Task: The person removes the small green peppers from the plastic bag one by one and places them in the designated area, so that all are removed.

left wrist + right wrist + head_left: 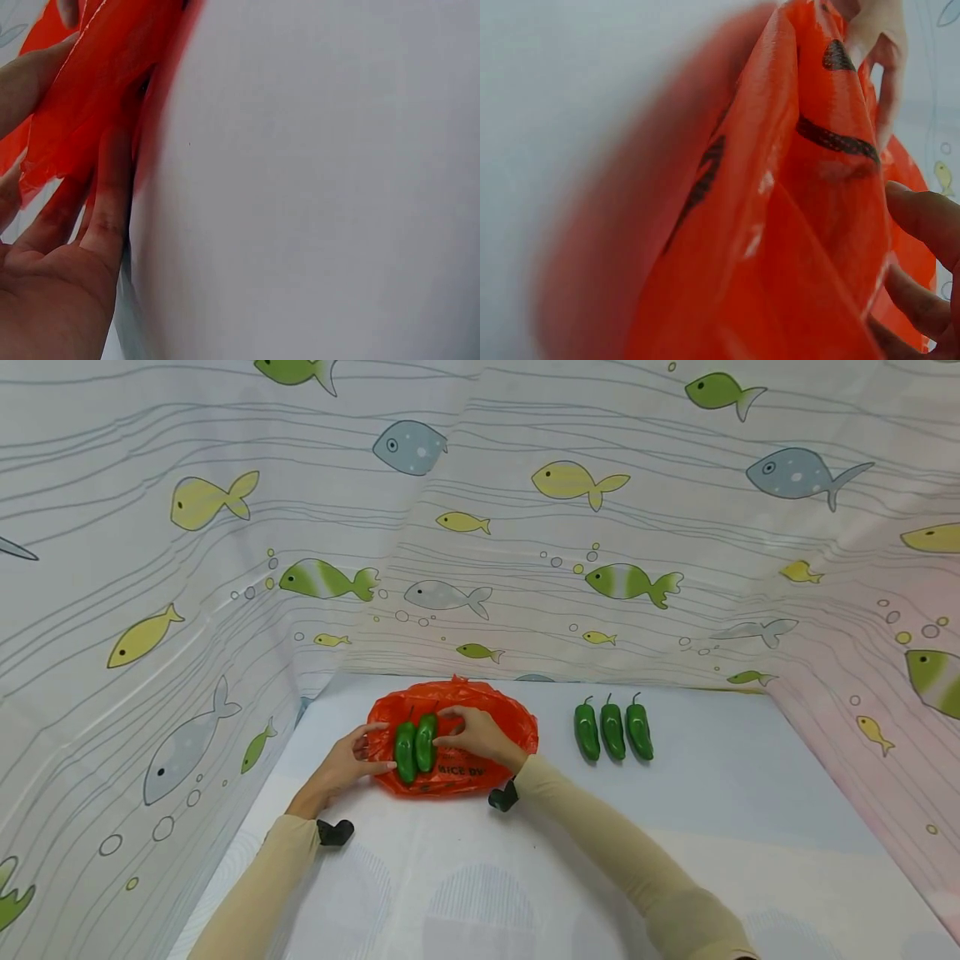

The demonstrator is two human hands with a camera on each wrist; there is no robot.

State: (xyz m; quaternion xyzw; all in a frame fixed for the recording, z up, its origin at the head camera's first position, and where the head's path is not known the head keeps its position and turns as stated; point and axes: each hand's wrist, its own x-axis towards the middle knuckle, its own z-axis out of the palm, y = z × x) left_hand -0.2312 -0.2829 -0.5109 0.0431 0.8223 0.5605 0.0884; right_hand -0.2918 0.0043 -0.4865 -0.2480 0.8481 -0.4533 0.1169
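Two green chili peppers, the left one (405, 752) and the right one (425, 743), lie side by side on a red plastic bag (495, 714). My left hand (348, 768) is at the bag's left side, its thumb tip near the left pepper. In the left wrist view, that hand's fingers (109, 195) lie partly behind the bag's thin red edge. From the right, my right hand (480, 735) reaches over the bag, thumb and fingers apart beside the right pepper. The peppers are hidden behind the plastic in both wrist views.
Three more green chili peppers (613, 731) lie in a row on the white table (712, 802), right of the bag. A fish-printed cloth (525, 543) rises behind the table and along both sides. Dark wrist mounts (335, 832) sit on both wrists.
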